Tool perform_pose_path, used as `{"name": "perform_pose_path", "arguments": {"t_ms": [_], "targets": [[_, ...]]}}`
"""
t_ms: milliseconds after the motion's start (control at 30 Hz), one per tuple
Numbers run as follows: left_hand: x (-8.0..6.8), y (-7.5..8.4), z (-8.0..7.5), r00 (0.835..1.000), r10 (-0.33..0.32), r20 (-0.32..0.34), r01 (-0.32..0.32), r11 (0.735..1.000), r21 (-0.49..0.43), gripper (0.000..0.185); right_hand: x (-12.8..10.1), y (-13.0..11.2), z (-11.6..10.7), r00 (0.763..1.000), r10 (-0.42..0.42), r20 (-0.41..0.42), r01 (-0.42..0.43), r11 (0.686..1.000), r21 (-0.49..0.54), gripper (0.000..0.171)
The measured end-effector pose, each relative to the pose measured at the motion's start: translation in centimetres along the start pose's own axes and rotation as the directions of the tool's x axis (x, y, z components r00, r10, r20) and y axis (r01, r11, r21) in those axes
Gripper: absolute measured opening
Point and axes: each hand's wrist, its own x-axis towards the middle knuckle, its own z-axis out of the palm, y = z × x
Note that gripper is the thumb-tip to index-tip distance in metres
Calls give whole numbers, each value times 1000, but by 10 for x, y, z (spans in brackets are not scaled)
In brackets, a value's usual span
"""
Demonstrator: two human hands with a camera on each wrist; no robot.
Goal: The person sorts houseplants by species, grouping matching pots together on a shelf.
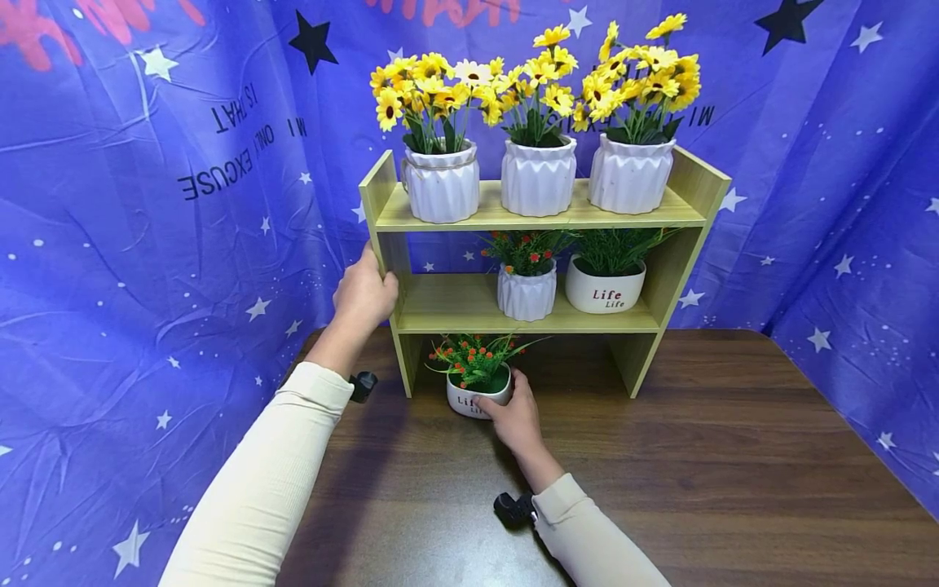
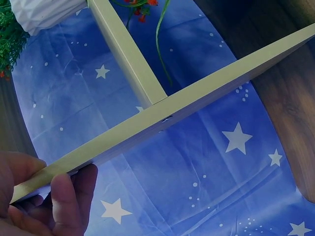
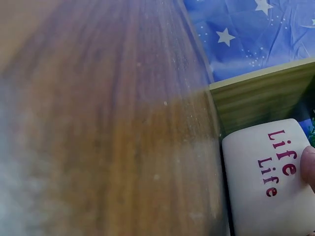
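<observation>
Head view shows a person's two hands at a small wooden shelf [image 1: 469, 306] that stands on a dark wooden table [image 1: 697, 473]. The left hand [image 1: 364, 295] holds the left side board of the shelf, with its fingers [image 2: 66, 201] curled round the thin edge of the board. The left wrist view shows this too: the thumb is on one side of the board and the fingers on the other.

The right hand [image 1: 516, 416] holds a little white pot [image 1: 477, 397] with red "Life" words on it. The pot has green leaves and tiny red flowers. It sits on the table, under the lowest board of the shelf, near the left leg. The fingers wrap the front and right side of the pot. In the right wrist view one fingertip [image 3: 309, 164] touches the pot just beside the red words.

On the top board stand three ribbed white pots with yellow flowers [image 1: 539, 175]. On the middle board stand a ribbed white pot with red flowers [image 1: 526, 292] and another "Life" pot [image 1: 605, 287], side by side. A blue cloth with stars [image 1: 147, 244] hangs behind it all.
</observation>
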Motion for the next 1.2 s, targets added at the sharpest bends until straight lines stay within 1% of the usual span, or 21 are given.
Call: {"name": "perform_pose_path", "arguments": {"t_ms": [200,333,467,667,833,1033,1200], "targets": [[0,-1,0,1000,-4,4,4,1000,4,48,-5,-2,-8,1000,-13,-8,13,1000,1,80],[1,-2,1,1000,0,-2,0,1000,6,47,-10,-7,-15,1000,-17,7,17,1000,8,79],[0,-2,0,1000,1,0,-1,1000,4,46,-18,-11,-22,999,-43,21,43,999,12,79],[0,-2,0,1000,0,4,0,1000,8,46,-29,-22,-35,996,-80,49,79,997,18,79],[-1,-1,-1,1000,6,-1,-6,1000,7,44,-35,-33,-44,994,-86,63,86,996,5,77],[-1,-1,0,1000,10,-2,-10,1000,9,44,-40,-45,-54,991,-93,92,86,993,80,74],[0,-1,0,1000,6,6,-6,1000,9,45,-43,-60,-63,991,-110,78,103,991,90,74]]}}
